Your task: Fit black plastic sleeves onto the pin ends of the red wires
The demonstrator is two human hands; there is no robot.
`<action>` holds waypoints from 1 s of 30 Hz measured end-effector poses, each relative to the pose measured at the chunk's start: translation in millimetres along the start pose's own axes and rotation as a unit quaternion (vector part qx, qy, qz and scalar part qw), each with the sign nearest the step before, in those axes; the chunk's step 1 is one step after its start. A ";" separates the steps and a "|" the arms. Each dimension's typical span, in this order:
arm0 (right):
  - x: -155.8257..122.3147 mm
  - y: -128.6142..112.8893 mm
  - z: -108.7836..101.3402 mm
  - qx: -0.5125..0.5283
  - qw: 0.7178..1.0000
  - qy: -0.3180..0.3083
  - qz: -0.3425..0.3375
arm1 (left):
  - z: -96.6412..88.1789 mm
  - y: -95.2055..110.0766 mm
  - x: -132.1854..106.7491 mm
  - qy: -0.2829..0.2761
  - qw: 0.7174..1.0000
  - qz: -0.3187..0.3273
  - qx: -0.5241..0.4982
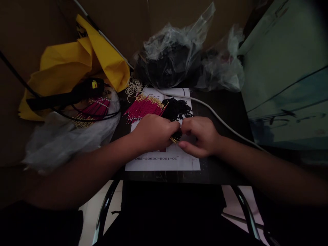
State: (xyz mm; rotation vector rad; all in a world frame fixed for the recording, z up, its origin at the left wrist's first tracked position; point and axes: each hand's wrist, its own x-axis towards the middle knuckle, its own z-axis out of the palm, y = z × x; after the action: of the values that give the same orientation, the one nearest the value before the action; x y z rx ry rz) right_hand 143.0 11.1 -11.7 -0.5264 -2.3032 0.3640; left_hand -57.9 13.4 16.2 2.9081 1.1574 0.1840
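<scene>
My left hand (159, 131) is closed around a small bundle of thin wires (175, 139), whose gold-coloured metal ends stick out below the fingers. Most of that bundle is hidden by the hand. Close by on the right, my right hand (201, 136) has curled fingers, with the thumb apart from them and nothing visible between. Beyond my left hand lies a wide pile of red wires (146, 107) with gold ends at the top and silvery ends below. A heap of short black sleeve-like pieces (176, 108) adjoins it, just past both hands.
A printed paper sheet (164, 165) lies under the work on the dark table (225, 106). Clear plastic bags (174, 51) with dark contents stand behind. Left are a yellow bag (66, 61), a plastic bag of more red wires (97, 109) and pale rubber bands (134, 87). A white cable (205, 104) crosses rightward.
</scene>
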 end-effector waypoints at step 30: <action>13.2 -6.8 -34.0 -0.121 0.989 -0.074 0.043 | 7.9 -7.4 0.3 0.068 0.993 -0.011 -0.096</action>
State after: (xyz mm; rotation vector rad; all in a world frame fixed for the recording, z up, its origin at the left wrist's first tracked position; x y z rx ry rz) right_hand 156.9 14.9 22.4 -0.7426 -2.4899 0.1691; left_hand -61.8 19.3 8.1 2.7499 1.1180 0.4714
